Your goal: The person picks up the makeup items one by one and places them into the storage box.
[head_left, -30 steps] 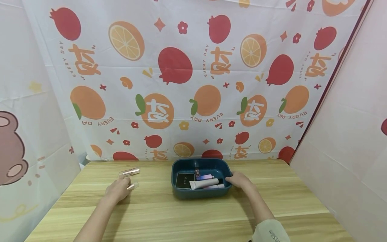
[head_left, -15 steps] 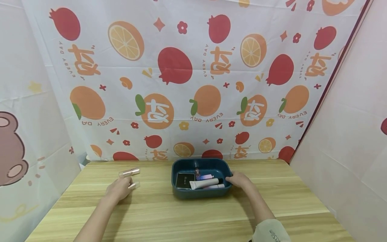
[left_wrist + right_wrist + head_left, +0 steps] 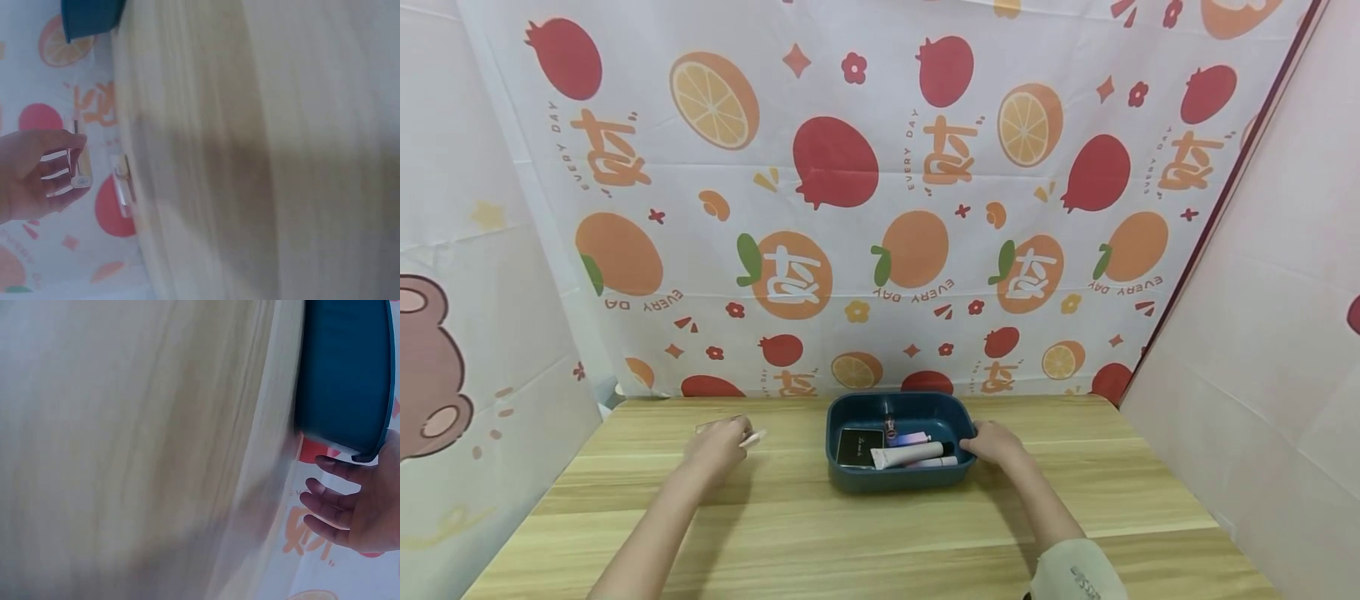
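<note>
My left hand (image 3: 717, 452) pinches a slim clear cosmetic tube (image 3: 81, 167) between thumb and fingers, raised above the table on the left. A second clear tube (image 3: 124, 187) with a gold-toned part lies on the table behind that hand, mostly hidden in the head view. At centre stands a dark blue plastic bin (image 3: 901, 481). My right hand (image 3: 994, 443) holds its right end, thumb over the rim and the other fingers outside. Inside the bin lie a black square box (image 3: 860, 447), a white squeeze tube (image 3: 906, 455), a purple-blue tube (image 3: 910, 439) and other small cosmetics.
The wooden table (image 3: 820, 542) runs back to a fruit-printed cloth (image 3: 880, 333) hung just behind the bin. Pale cloth walls stand at left and right.
My left hand has lifted the clear tube it holds and moved a little right and away from me, now covering most of the second tube. The right hand and bin stay in place.
</note>
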### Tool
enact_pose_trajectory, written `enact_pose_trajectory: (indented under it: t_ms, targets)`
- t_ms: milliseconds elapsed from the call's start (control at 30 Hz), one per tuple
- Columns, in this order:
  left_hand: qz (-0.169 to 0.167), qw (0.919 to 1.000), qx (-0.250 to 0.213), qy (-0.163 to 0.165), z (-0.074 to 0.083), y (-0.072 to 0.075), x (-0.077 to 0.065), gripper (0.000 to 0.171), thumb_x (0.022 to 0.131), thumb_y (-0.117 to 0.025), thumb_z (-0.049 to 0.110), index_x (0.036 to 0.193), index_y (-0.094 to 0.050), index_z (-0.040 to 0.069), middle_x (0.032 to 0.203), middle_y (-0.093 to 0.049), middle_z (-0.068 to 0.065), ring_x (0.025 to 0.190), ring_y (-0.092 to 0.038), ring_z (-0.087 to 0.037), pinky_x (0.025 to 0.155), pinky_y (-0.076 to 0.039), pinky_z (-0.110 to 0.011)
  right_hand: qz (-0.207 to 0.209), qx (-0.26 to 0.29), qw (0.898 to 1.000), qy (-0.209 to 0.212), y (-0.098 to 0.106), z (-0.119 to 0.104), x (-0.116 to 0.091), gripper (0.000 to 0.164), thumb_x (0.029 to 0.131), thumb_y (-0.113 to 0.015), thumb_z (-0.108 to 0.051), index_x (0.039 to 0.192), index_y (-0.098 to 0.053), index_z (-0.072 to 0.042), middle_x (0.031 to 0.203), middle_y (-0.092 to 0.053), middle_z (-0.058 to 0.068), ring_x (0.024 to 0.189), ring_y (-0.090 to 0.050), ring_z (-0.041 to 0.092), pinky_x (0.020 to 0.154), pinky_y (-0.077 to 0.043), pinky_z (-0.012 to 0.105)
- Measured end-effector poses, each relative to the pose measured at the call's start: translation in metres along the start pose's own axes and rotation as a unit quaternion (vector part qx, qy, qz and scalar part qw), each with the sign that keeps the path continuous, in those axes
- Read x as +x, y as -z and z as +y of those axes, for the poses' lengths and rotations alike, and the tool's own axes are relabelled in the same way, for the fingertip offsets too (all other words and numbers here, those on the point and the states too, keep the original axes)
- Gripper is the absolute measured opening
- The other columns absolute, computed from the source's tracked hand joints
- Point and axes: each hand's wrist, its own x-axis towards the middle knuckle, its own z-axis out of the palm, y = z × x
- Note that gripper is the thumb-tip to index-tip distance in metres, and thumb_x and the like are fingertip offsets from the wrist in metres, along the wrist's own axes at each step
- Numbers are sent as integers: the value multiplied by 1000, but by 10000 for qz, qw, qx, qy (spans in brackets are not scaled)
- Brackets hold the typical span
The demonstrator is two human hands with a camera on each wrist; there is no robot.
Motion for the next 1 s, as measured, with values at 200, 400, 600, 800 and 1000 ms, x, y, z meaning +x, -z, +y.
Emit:
enact_pose_trajectory:
  t_ms: [200, 400, 600, 800, 1000]
  targets:
    - [117, 9992, 96, -367, 19, 7, 7, 20, 66, -64, -8, 82, -62, 3, 75, -59, -6, 66, -56, -24, 56, -46, -40, -55, -288, 9995, 79, 2, -4, 0, 50, 85, -60, -30, 122, -55, 4, 115, -57, 21, 111, -47, 38, 90, -38, 54]
    - [111, 9980, 204, -588, 36, 12, 11, 19, 67, -65, -7, 83, -64, 3, 74, -58, -5, 67, -57, -24, 57, -47, -38, -98, -439, 9989, 94, 4, -6, -1, 51, 85, -60, -30, 122, -55, 4, 115, -57, 22, 111, -48, 39, 89, -39, 53]
    - [144, 9974, 221, -666, 46, 13, 14, 20, 68, -65, -6, 85, -65, 4, 78, -59, -6, 71, -58, -25, 58, -48, -39, -109, -450, 9989, 94, 4, -5, -3, 51, 86, -60, -30, 123, -54, 4, 116, -56, 22, 112, -46, 39, 89, -38, 55]
    - [44, 9978, 110, -650, 54, 12, 15, 21, 69, -66, -5, 88, -66, 4, 80, -59, -6, 72, -57, -24, 57, -48, -38, -104, -438, 9989, 87, 4, -4, -3, 52, 86, -60, -30, 124, -53, 5, 117, -55, 23, 114, -45, 40, 90, -37, 55]
    - [-5, 9971, 155, -745, 62, 11, 19, 20, 69, -65, -5, 86, -65, 7, 79, -58, -4, 72, -57, -22, 55, -46, -37, -75, -374, 9992, 154, 3, -2, -1, 50, 85, -61, -30, 122, -55, 4, 113, -58, 21, 108, -51, 36, 88, -40, 52]
